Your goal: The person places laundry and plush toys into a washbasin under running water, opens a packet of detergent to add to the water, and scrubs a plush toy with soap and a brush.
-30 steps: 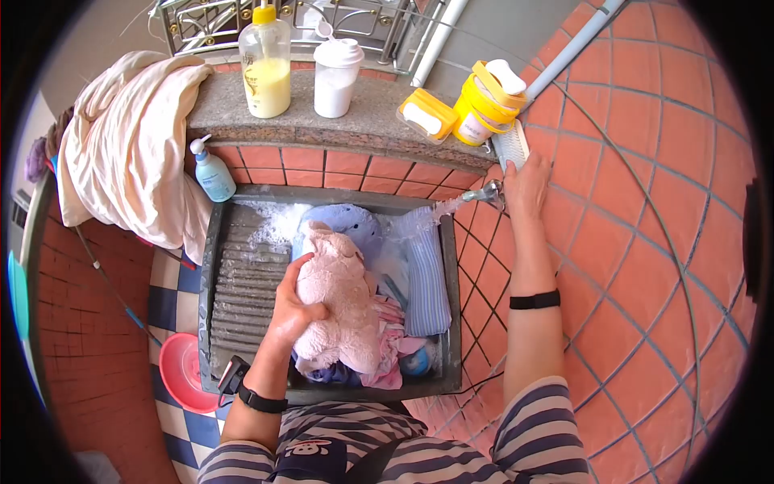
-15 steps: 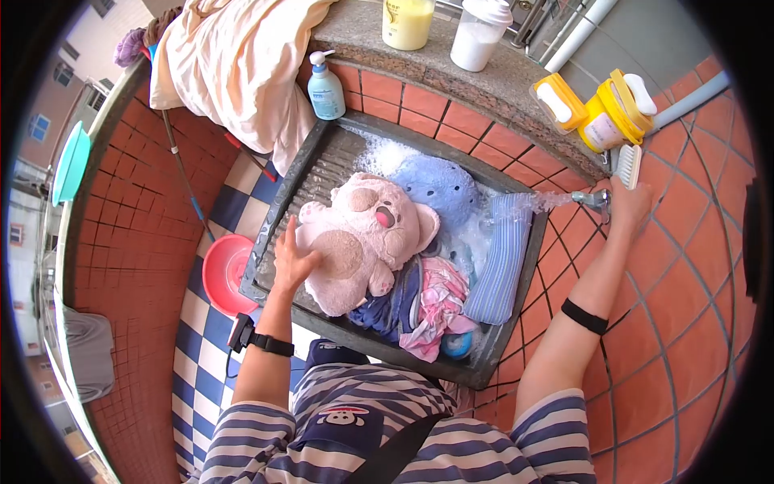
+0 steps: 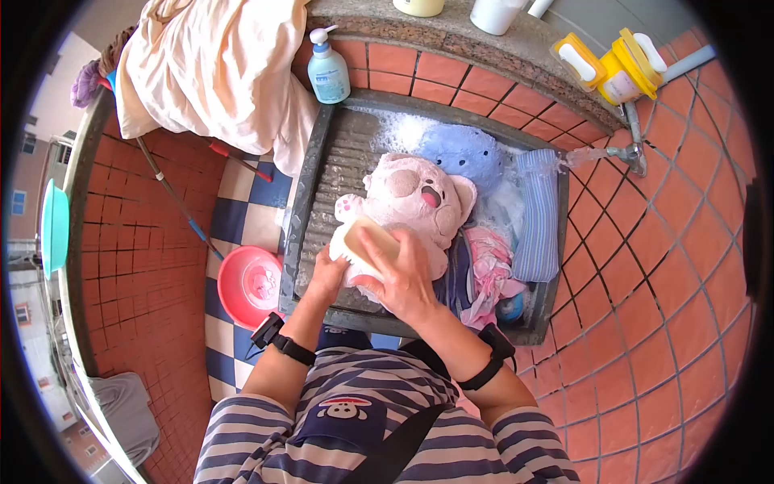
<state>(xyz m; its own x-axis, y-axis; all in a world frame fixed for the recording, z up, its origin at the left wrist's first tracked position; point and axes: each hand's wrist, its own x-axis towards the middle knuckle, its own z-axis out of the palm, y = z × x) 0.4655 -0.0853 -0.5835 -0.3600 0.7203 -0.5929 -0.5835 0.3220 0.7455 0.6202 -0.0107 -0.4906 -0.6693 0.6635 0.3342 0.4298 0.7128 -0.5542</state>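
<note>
A pink plush bear [image 3: 411, 194] lies on its back in the dark stone washing sink [image 3: 300, 211], its head toward the tap. My right hand [image 3: 407, 278] grips a pale scrubbing brush [image 3: 363, 242], bristles down, over the bear's belly. My left hand [image 3: 325, 278] holds the bear's lower edge, close to the bristles; its fingertips are partly hidden. Beyond the bear sits a blue plush toy [image 3: 463, 153] amid suds. A blue striped cloth piece [image 3: 538, 218] and pink fabric [image 3: 490, 270] lie at the sink's right side.
Water runs from a tap [image 3: 629, 155] at the right wall. A pump bottle [image 3: 327, 71] stands behind the sink. Yellow containers [image 3: 621, 73] are at the back right. A pink basin [image 3: 246, 286] rests at the lower left, and cream cloth [image 3: 218, 73] drapes at the back left.
My right hand has come from beside the tap to the bear, bringing the brush. My left hand has gone from spread fingers to holding the bear's edge. The view has shifted.
</note>
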